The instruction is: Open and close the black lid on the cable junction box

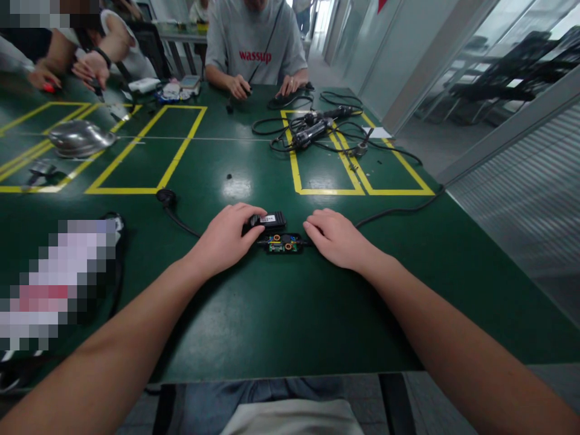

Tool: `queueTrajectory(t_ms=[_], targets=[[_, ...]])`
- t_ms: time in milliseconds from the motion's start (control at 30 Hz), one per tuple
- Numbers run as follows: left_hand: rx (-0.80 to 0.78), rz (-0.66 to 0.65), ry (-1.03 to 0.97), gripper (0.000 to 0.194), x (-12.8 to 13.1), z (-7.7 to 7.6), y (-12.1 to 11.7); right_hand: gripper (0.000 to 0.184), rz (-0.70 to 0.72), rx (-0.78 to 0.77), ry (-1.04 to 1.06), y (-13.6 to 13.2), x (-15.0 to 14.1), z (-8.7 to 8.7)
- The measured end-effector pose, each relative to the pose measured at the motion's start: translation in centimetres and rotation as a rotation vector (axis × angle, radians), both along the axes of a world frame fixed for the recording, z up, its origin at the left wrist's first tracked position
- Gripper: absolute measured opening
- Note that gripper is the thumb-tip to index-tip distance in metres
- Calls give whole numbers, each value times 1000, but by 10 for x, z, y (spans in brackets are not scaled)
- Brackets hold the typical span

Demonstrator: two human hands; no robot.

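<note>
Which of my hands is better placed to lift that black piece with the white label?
Probably your left hand: its fingers are on the black piece; your right hand is apart from it, beside the circuit board.

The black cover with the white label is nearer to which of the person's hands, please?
Left. The left hand is at the left end of the black cover, touching it; the right hand is off to its right, with a gap between.

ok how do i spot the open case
On the green table, look between the left hand and right hand. The open case lies just nearer than the black labelled piece, and it alone shows a circuit board with orange rings.
</note>
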State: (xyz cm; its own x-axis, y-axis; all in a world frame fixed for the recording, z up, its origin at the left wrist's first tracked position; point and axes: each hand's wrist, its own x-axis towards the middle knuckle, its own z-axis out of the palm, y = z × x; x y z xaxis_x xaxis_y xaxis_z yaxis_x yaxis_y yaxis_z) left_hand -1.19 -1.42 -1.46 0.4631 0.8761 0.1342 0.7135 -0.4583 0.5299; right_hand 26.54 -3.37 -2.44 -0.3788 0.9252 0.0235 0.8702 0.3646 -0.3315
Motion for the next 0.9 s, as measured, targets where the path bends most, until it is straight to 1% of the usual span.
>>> queueTrajectory(t_ms=[67, 133, 200, 233, 300, 333, 400, 500, 700, 833, 900], targets=[[-10, 16, -11, 36, 1, 0, -1, 40, 8, -11, -7, 0, 0, 1], [14, 81, 15, 35, 2, 2, -2, 42, 17, -12, -17, -1, 0, 1], [35, 151, 128, 28, 2, 7, -4, 45, 23, 3, -33, -2, 0, 1], [28, 166, 208, 32, 3, 10, -4, 47, 27, 12, -42, -2, 0, 1], [-21, 146, 356, 48, 3, 16, -5, 49, 29, 26, -58, -3, -1, 1], [-50, 125, 408, 52, 4, 18, -5, 49, 29, 28, -63, -3, -1, 1], [-78, 101, 463, 55, 5, 20, -7, 50, 19, 30, -68, -3, -2, 2], [-68, 99, 467, 55, 6, 19, -8, 52, -6, 34, -55, -3, -3, 1], [-27, 95, 431, 58, 7, 19, -7, 54, -21, 25, 37, -4, -1, 1], [-59, 109, 488, 56, 8, 19, -8, 54, -13, 37, -8, -4, -1, 2], [-55, 126, 470, 50, 7, 17, -9, 53, -11, 36, -42, -5, -2, 3]])
